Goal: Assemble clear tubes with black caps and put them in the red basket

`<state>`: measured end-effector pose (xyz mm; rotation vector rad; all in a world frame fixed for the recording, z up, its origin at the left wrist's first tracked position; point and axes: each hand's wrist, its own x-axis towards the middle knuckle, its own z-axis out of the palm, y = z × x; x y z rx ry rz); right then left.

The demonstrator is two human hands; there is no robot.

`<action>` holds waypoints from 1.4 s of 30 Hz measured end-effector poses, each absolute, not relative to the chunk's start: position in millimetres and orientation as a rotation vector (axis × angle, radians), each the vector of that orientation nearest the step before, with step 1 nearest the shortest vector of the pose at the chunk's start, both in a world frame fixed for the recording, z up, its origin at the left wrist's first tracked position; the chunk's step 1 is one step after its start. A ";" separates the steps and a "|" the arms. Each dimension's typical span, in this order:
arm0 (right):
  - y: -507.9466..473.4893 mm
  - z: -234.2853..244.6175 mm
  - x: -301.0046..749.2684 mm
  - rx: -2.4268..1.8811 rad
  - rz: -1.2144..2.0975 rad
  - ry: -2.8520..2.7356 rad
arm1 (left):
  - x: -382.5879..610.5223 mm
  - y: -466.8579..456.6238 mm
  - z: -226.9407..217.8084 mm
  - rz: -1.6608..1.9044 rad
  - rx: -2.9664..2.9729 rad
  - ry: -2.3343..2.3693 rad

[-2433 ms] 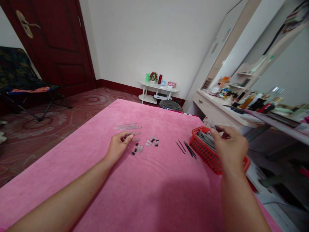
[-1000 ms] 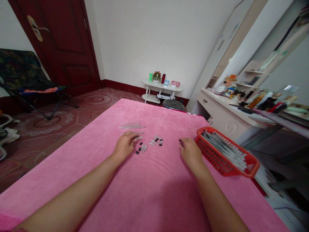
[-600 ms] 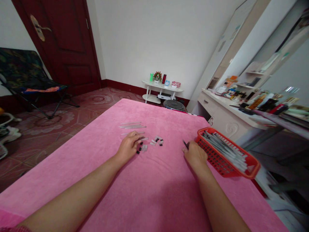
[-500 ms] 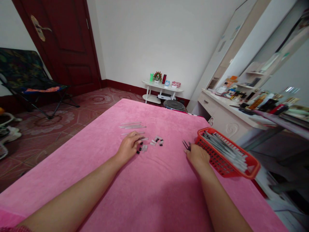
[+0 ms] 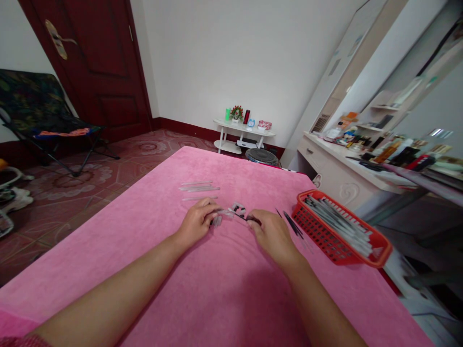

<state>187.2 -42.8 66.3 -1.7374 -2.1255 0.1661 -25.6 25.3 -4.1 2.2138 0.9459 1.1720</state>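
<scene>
My left hand (image 5: 197,221) is closed in a pinch on a thin clear pen barrel (image 5: 224,211) that points right. My right hand (image 5: 269,231) pinches a slim black pen refill (image 5: 240,217), its tip close to the barrel's end; whether they touch I cannot tell. Small clear caps (image 5: 217,221) and black plugs lie beside the left fingers. Another little group of clear and black pieces (image 5: 238,207) sits between the hands. Several black refills (image 5: 292,225) lie right of my right hand. Beyond my left hand, several slender pens or barrels (image 5: 199,187) are laid side by side.
A red plastic basket (image 5: 334,259) full of long grey-white sticks (image 5: 340,224) stands at the right edge of the pink-covered table (image 5: 202,289). Past it is a dresser (image 5: 336,168) crowded with bottles. A folding chair (image 5: 47,120) is at the left.
My right hand has moved left from the refills by the basket, bringing one to the barrel in my left hand. My left hand has stayed almost in place.
</scene>
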 end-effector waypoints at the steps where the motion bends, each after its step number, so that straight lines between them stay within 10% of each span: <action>1: -43.3 66.2 185.7 -1.736 0.159 -2.128 | -25.3 25.0 -4.4 1.175 2.212 0.939; 26: -41.2 55.0 179.7 -1.558 0.028 -2.249 | -19.6 18.5 -6.0 1.067 2.428 0.670; 33: -42.2 46.6 171.8 -1.294 -0.155 -1.666 | -36.3 42.8 -14.3 1.559 2.008 1.155; 42: -35.9 11.2 140.7 -1.294 0.086 -2.411 | -41.4 55.2 -21.1 1.653 1.809 1.229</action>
